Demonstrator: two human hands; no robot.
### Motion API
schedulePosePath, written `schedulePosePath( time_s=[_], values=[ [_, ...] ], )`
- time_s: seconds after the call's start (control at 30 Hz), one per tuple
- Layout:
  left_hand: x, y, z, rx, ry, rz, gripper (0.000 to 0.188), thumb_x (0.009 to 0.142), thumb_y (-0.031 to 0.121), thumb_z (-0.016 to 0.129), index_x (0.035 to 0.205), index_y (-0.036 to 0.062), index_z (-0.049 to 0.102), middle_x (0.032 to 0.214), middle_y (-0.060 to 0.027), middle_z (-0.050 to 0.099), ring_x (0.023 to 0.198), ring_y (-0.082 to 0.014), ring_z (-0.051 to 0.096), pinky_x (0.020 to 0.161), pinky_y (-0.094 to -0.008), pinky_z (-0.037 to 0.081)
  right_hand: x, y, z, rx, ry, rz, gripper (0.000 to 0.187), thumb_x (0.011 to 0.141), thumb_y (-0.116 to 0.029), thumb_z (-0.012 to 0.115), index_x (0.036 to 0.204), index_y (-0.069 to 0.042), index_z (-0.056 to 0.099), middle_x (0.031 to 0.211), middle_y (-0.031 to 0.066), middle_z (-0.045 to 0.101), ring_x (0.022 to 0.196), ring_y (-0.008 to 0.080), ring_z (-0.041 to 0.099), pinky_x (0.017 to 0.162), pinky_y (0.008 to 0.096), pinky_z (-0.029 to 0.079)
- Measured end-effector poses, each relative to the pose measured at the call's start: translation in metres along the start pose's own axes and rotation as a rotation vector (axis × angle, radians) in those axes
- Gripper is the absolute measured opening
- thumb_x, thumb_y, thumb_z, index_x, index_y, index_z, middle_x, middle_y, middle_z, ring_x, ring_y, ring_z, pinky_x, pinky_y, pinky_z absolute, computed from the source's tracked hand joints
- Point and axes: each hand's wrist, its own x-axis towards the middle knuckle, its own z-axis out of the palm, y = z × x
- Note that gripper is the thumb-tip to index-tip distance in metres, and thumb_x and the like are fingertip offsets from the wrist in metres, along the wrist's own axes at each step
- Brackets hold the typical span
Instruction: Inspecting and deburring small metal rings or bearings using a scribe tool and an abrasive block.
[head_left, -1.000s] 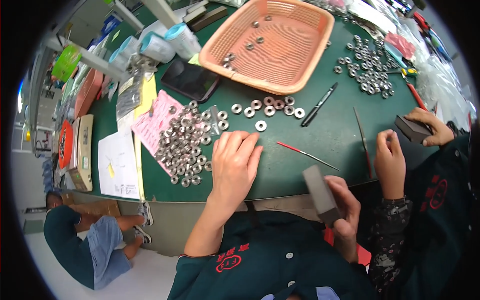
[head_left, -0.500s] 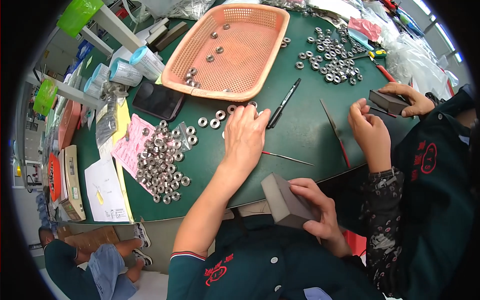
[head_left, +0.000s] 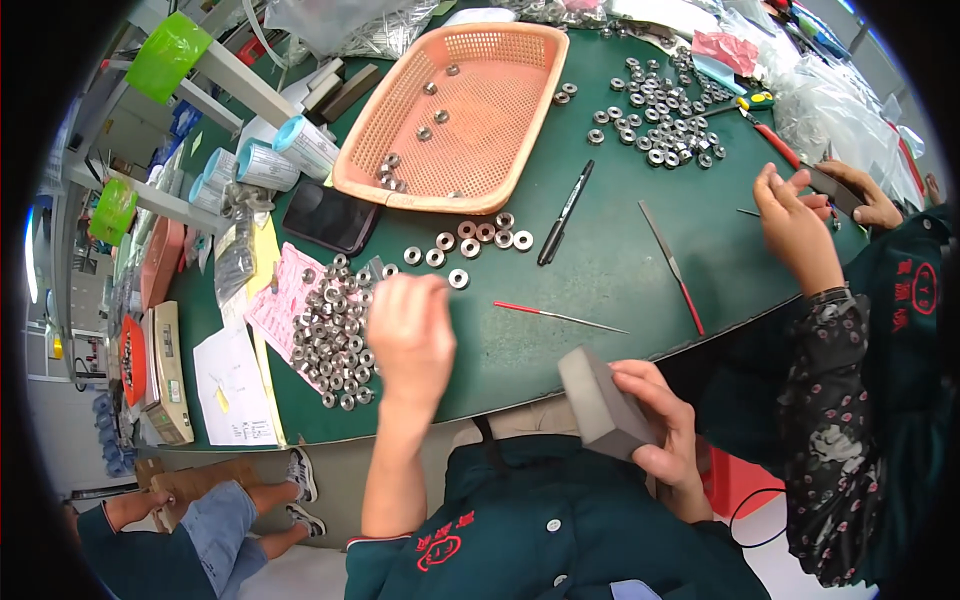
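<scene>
My right hand (head_left: 665,425) grips a grey sponge block (head_left: 608,405) by its sides, just off the table's front edge. My left hand (head_left: 412,340) hangs over the table at the right side of a heap of small metal rings (head_left: 330,345). Motion blurs it, and its fingers are bent and partly hidden, so whether it holds anything does not show. Beyond it lies a loose group of metal rings (head_left: 467,240) in front of the basket. A thin file with a red handle (head_left: 560,317) rests to the right of that hand.
An orange plastic basket (head_left: 345,165) holds several rings. A black pen (head_left: 566,212), another red-handled file (head_left: 672,265) and a phone (head_left: 330,217) lie on the green table (head_left: 600,280). More rings (head_left: 665,115) are spread at the far right. A co-worker's hands (head_left: 790,225) work at the right.
My left hand has moved left and nearer from the rings before the basket to beside the heap, uncovering those rings. My right hand still holds the block. The co-worker's hands have moved right.
</scene>
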Motion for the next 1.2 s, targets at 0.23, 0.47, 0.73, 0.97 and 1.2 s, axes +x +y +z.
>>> schedulePosePath(
  time_s=[0.23,0.47,0.73,0.97,1.2],
  values=[
    [-0.002,-0.007,-0.051,0.401,-0.244,-0.166,0.029,0.078,0.009,0.059,0.107,0.0043,0.059,0.114,-0.0128,0.052,0.106,-0.0286,0.047,0.09,-0.0396,0.033,0.004,-0.002,-0.01,-0.001,0.04,-0.015,0.067,0.06,-0.024,0.062,0.118,0.008,0.05,0.121,0.0222,0.042,0.112,0.0275,0.043,0.095,0.0346,0.032],
    [0.012,-0.016,0.003,0.135,-0.445,-0.072,0.067,0.08,0.025,0.06,0.133,-0.0024,0.03,0.136,-0.0234,0.031,0.126,-0.0357,0.03,0.104,-0.0417,0.024,0.001,-0.002,-0.007,0.002,0.092,-0.07,0.068,0.058,-0.023,0.059,0.117,0.008,0.05,0.12,0.0225,0.043,0.111,0.0277,0.044,0.094,0.0345,0.033],
    [0.011,-0.007,0.024,0.099,-0.687,0.006,0.088,0.078,0.06,0.05,0.14,0.0069,0.019,0.146,-0.0149,0.015,0.135,-0.031,0.012,0.107,-0.0508,0.008,-0.002,-0.004,-0.011,-0.014,0.093,-0.061,0.066,0.06,-0.024,0.061,0.117,0.008,0.051,0.12,0.0216,0.043,0.111,0.0273,0.044,0.094,0.0343,0.032],
    [0.011,0.013,0.027,0.011,-0.68,0.105,0.086,0.077,0.054,0.055,0.141,0.0107,0.018,0.148,-0.0095,0.013,0.136,-0.0295,0.011,0.109,-0.047,0.007,0.003,-0.006,-0.01,-0.043,0.048,-0.059,0.067,0.062,-0.027,0.062,0.117,0.008,0.05,0.12,0.0222,0.044,0.111,0.0277,0.044,0.095,0.0353,0.032],
    [-0.004,-0.004,-0.012,-0.05,-0.307,-0.075,0.044,0.073,0.0,0.059,0.117,0.0028,0.052,0.126,-0.0148,0.046,0.117,-0.0327,0.042,0.099,-0.0392,0.032,-0.002,0.002,-0.012,-0.042,0.148,-0.067,0.068,0.063,-0.03,0.062,0.118,0.008,0.05,0.119,0.0232,0.044,0.111,0.0292,0.044,0.095,0.0362,0.032]
  ],
)
